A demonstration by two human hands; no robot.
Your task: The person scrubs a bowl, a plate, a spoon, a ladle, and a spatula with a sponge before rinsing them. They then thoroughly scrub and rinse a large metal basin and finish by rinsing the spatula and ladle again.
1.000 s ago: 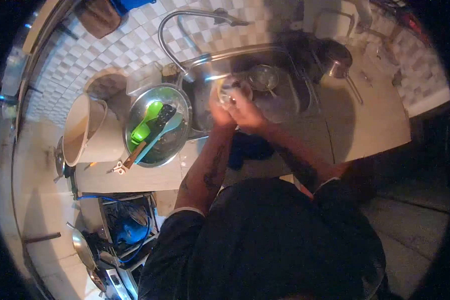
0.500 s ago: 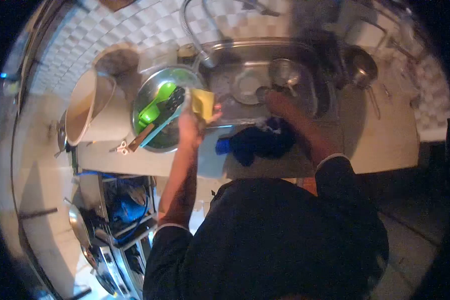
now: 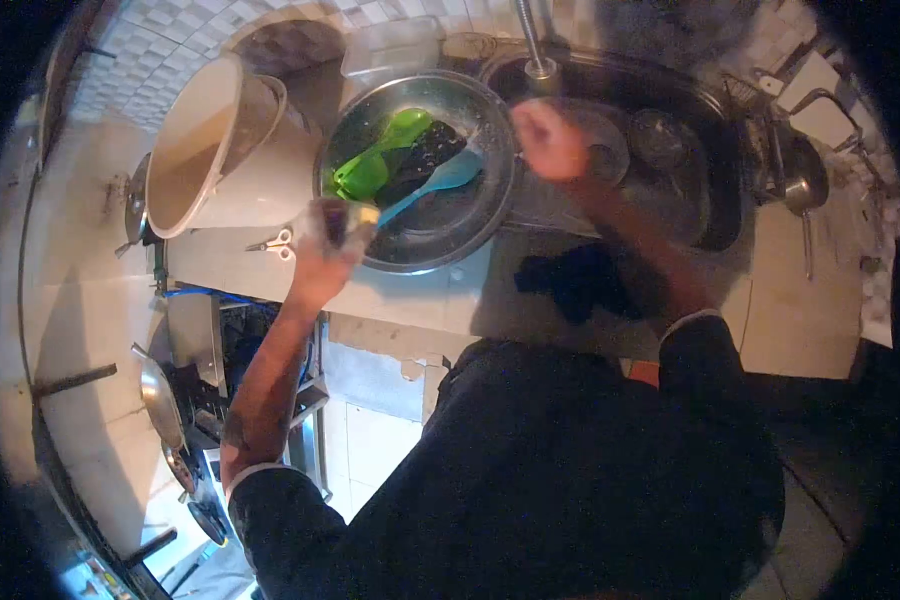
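Observation:
My left hand (image 3: pixel 325 250), blurred by motion, is closed at the front left rim of a wide metal basin (image 3: pixel 465 215). A yellow edge of a sponge (image 3: pixel 368 215) shows at its fingers, beside a dark shape too smeared to name. Inside the basin lie green plastic utensils (image 3: pixel 370 165), a black utensil (image 3: pixel 425 150) and a light-blue spatula (image 3: pixel 445 175), whose handle runs toward my left hand. My right hand (image 3: pixel 552 142), its fingers curled, is over the sink's left side, just right of the basin. Whatever it may hold is hidden.
A large cream bucket (image 3: pixel 270 170) stands left of the basin, with scissors (image 3: pixel 278 243) in front. The sink (image 3: pixel 715 220) holds clear dishes (image 3: pixel 660 140) below the faucet (image 3: pixel 540 65). A dark cloth (image 3: pixel 575 280) lies at the counter edge; a pan (image 3: pixel 805 190) is right.
The view has shifted, so the basin appears farther right. My left hand has moved from above the basin to its front left rim. My right hand has moved left from the sink's middle toward the basin.

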